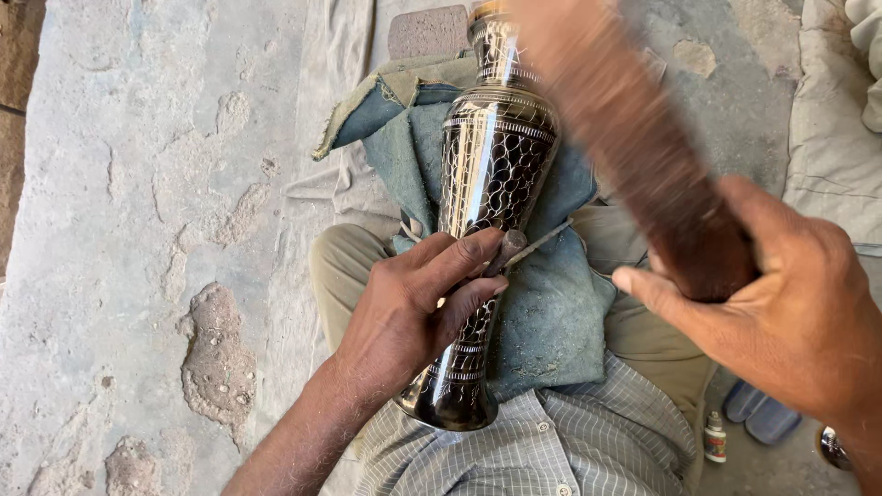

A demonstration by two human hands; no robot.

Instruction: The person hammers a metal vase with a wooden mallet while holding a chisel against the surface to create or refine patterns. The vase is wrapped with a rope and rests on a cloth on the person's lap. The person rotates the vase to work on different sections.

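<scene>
A tall black metal vase (491, 174) with bright engraved scale patterns lies lengthwise on a blue cloth pad (551, 312) over my lap. My left hand (413, 308) rests on the vase's narrow waist and pinches a small metal chisel (508, 248) against its surface. My right hand (790, 312) grips a brown wooden mallet (634, 138), raised and blurred with motion above the vase's upper part. The vase's top is partly hidden behind the mallet.
A worn concrete floor (156, 230) with pitted patches spreads to the left. A brick (427, 32) lies beyond the vase. Pale cloth (827, 138) lies at the right. A small bottle (715, 438) and sandals (761, 415) sit by my right leg.
</scene>
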